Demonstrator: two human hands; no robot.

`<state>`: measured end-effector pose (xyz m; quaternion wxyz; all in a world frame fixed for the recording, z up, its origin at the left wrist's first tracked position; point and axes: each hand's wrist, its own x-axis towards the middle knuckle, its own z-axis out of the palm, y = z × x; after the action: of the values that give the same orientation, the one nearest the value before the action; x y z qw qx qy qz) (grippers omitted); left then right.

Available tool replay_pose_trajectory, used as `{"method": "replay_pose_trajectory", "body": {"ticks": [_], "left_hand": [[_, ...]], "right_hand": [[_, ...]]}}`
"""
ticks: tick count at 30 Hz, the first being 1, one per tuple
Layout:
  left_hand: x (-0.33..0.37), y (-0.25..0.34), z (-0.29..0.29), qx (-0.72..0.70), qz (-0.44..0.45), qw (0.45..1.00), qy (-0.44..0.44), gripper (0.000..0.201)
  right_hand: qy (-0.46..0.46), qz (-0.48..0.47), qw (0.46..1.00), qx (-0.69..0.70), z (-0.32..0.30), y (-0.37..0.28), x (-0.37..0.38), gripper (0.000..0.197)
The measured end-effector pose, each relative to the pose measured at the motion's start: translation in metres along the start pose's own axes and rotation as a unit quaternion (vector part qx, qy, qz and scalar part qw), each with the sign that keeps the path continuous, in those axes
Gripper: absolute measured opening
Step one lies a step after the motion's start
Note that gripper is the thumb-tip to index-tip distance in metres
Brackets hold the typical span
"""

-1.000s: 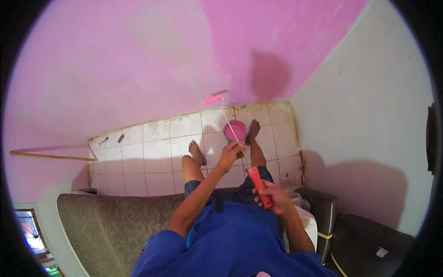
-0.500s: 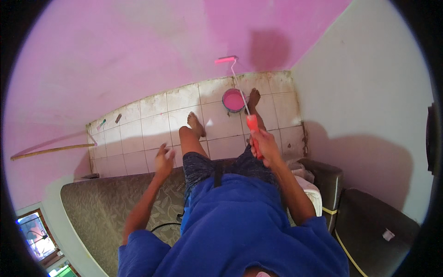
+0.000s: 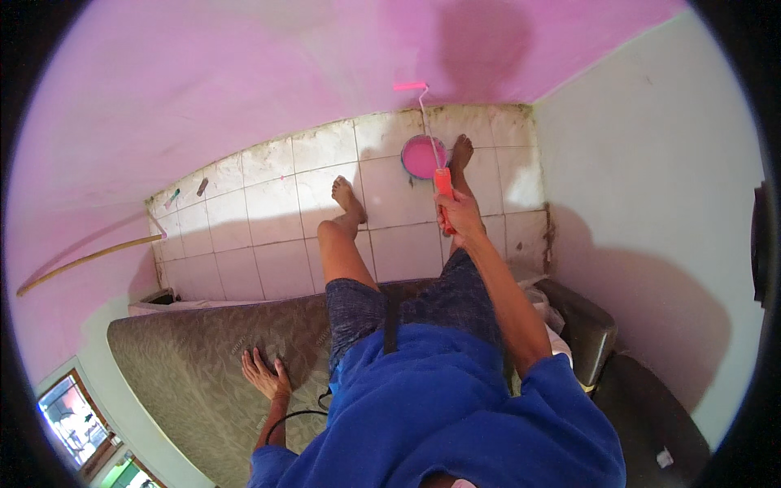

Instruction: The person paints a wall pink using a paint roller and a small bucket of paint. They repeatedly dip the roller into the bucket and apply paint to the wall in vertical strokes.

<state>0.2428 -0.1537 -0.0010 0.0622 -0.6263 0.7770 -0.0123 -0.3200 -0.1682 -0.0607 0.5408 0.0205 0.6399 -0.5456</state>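
Note:
My right hand is closed around the orange-red handle of a paint roller. The roller's thin metal rod reaches forward from my hand, and its pink sleeve is at the lower part of the pink wall; whether it touches the wall I cannot tell. Below the rod, a round bucket of pink paint stands on the tiled floor beside my right foot. My left hand rests with fingers spread on the grey-brown patterned mattress and holds nothing.
A long thin wooden stick leans by the wall at the left. Two small objects, one a dark block, lie on the floor tiles. At the right are a pale wall and a dark padded seat.
My left hand has come down and back onto the mattress from the air near my left knee. The roller and my right hand have shifted slightly forward in view.

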Motion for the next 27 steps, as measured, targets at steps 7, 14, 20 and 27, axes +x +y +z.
{"method": "replay_pose_trajectory", "body": {"ticks": [7,14,20,27], "left_hand": [[0.006,0.007,-0.009,0.02,0.01,0.998,-0.054,0.064],[0.016,0.007,-0.011,0.043,0.029,0.995,-0.09,0.065],[0.007,0.002,-0.004,0.033,0.029,0.995,-0.092,0.065],[0.011,0.003,-0.008,0.034,0.033,0.996,-0.079,0.066]], "right_hand": [[0.019,0.033,0.999,0.034,-0.003,0.053,0.097,0.009],[0.016,0.053,0.998,0.032,-0.013,0.068,0.151,0.008],[0.011,0.058,0.998,0.036,-0.005,0.052,0.113,0.007],[0.003,0.042,0.998,0.038,-0.002,0.056,0.14,0.005]]}}
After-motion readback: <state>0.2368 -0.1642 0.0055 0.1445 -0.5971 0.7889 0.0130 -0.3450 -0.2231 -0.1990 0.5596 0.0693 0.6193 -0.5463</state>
